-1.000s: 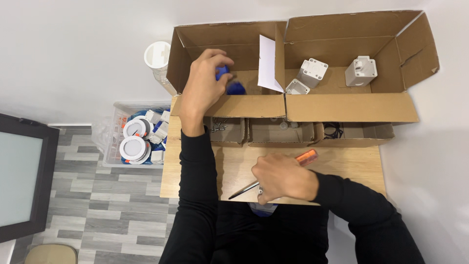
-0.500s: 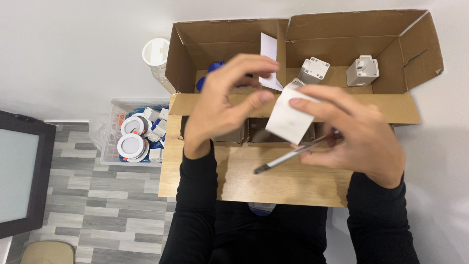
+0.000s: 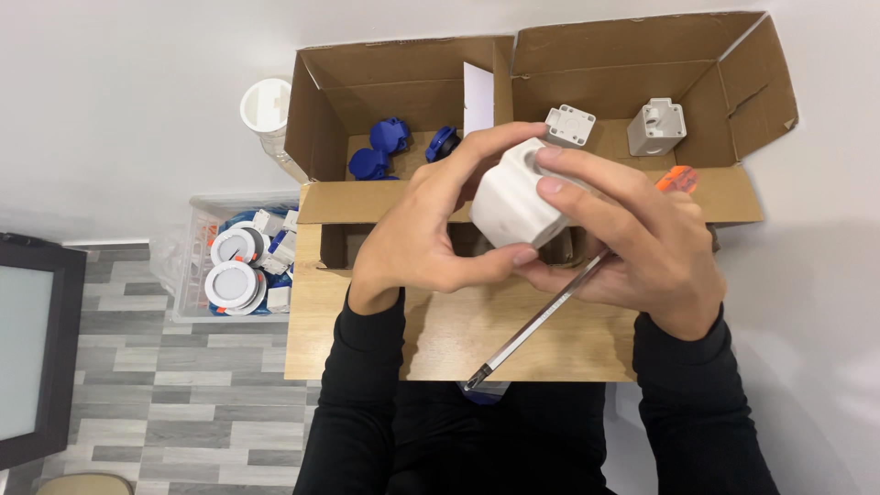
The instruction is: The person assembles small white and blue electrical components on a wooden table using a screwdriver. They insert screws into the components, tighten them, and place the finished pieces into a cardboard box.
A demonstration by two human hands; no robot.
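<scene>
Since the earlier frame both hands have drawn closer, left hand [image 3: 431, 238] and right hand [image 3: 632, 247] together clasping the white plastic block [image 3: 513, 202] above the wooden table [image 3: 440, 339], right also gripping a screwdriver [image 3: 550, 312].

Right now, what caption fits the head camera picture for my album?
Both hands, left hand and right hand, hold a white plastic box above a wooden table; the right also grips a screwdriver.
</scene>
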